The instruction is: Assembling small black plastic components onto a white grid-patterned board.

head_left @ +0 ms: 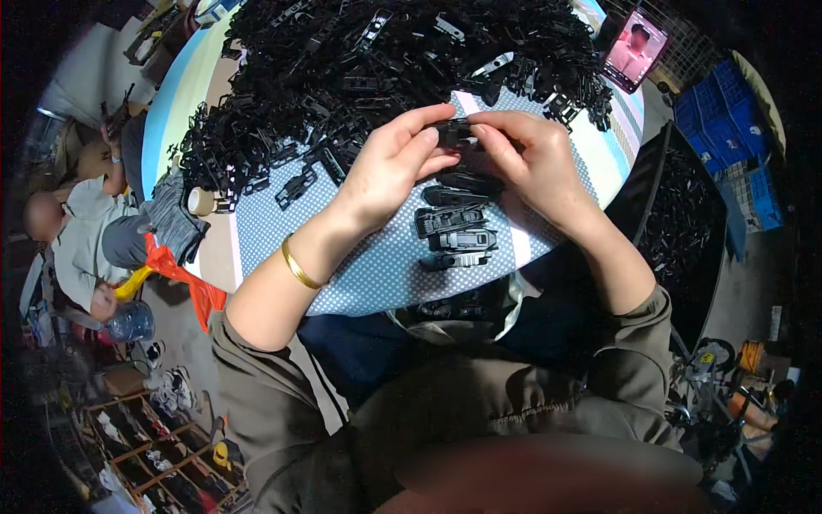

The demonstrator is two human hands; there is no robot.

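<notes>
Between both hands, over the near half of the table, is a small black plastic part (454,133). My left hand (390,163) pinches its left end between thumb and fingers. The fingertips of my right hand (535,158) are closed on its right end. Just below the hands, a short row of similar black parts (454,223) lies on the dotted blue cloth (360,257). One loose black part (296,187) rests left of my left wrist. Beyond my hands, a large heap of black plastic parts (342,77) covers the far side.
A phone (635,51) stands lit at the far right. A tape roll (201,201) sits at the table's left edge. Below the near edge, a bag (445,325) holds more parts; a large dark bin (676,206) stands right. Another person (86,231) is at the left, near blue crates' opposite side.
</notes>
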